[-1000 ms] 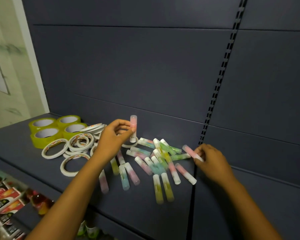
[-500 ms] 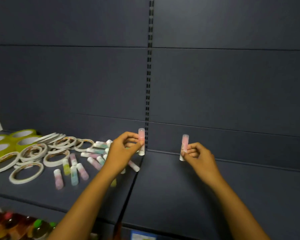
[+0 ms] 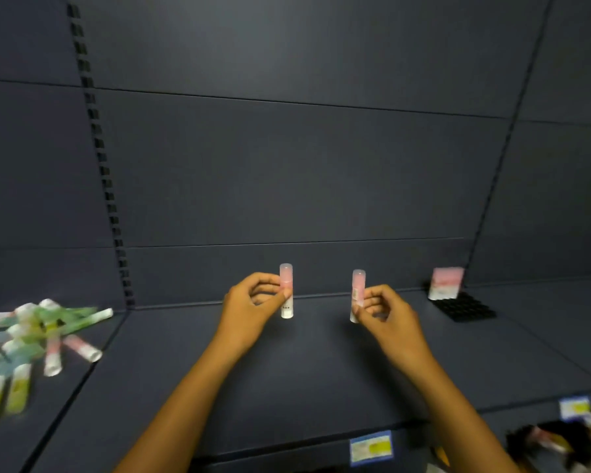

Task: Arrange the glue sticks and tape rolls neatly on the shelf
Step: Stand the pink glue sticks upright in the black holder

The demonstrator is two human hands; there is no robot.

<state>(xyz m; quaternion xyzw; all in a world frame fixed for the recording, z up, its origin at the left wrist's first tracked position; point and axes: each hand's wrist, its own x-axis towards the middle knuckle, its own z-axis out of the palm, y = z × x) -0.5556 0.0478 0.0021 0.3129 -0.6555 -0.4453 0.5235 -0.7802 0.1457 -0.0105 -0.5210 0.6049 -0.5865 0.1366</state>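
My left hand (image 3: 251, 310) holds a pink glue stick (image 3: 286, 291) upright over the middle of the dark shelf (image 3: 287, 370). A second pink glue stick (image 3: 357, 288) stands upright in my right hand (image 3: 386, 315), a hand's width to the right. A blurred heap of several pastel glue sticks (image 3: 31, 339) lies on the shelf section at far left. At the back right, a black slotted tray (image 3: 464, 310) carries a few upright pink glue sticks (image 3: 446, 283). The tape rolls are out of view.
The slotted upright post (image 3: 99, 158) separates the left shelf section from the middle one. Price labels (image 3: 371, 447) sit on the shelf's front edge. Packaged goods (image 3: 560, 442) show on the lower shelf at bottom right.
The view has swung to the right, so the glue stick heap slid to the left edge and the tape rolls left the frame. Both hands carried their pink glue sticks rightward over the middle shelf section.
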